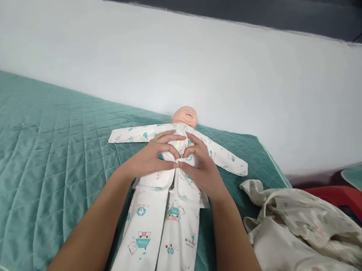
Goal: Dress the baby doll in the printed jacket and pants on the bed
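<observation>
Head view: white long-sleeved doll top [162, 178] with teal prints, open below the hands [179, 154] pinching its front edges.

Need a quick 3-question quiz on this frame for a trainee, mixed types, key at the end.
1. True or false: the doll lies face up on the green quilt.
2. Multiple choice: where do the fingers of the left hand and right hand meet?
A) at the waist of the pants
B) at the front opening of the patterned top
C) at the doll's head
3. Fill in: the rumpled cloth lies to the ____ of the doll, as the person sees it.

Key: 1 true; 2 B; 3 right
</observation>
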Demonstrator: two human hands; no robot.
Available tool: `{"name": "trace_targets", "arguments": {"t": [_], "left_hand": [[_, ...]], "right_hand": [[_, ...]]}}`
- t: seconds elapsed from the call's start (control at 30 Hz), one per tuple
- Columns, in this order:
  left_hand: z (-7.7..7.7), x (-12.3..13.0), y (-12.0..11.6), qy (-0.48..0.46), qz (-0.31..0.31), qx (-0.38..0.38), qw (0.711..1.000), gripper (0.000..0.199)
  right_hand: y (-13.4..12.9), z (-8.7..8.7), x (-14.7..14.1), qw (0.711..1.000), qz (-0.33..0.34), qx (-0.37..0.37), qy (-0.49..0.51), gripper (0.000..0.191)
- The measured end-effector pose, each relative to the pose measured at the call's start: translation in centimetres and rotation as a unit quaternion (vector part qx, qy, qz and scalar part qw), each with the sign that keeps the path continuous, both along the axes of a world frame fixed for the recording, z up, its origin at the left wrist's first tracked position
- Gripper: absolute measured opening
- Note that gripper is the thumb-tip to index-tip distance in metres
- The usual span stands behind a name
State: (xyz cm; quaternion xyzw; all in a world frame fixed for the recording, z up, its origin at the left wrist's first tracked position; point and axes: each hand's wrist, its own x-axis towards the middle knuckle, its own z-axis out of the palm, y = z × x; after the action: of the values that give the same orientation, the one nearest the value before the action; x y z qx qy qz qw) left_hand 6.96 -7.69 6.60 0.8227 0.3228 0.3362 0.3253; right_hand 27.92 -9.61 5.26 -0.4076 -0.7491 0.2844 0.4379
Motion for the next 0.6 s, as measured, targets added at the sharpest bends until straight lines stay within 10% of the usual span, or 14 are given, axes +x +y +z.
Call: {"name": "trace_targets", "arguments": {"t": [0.6], "left_hand": [[0.19,0.54,-0.35,0.024,0.021,0.022,0.999,0.002]], "right_hand": [[-0.03,0.5,0.1,0.997,0.001,-0.059,0.055,0.012]]}}
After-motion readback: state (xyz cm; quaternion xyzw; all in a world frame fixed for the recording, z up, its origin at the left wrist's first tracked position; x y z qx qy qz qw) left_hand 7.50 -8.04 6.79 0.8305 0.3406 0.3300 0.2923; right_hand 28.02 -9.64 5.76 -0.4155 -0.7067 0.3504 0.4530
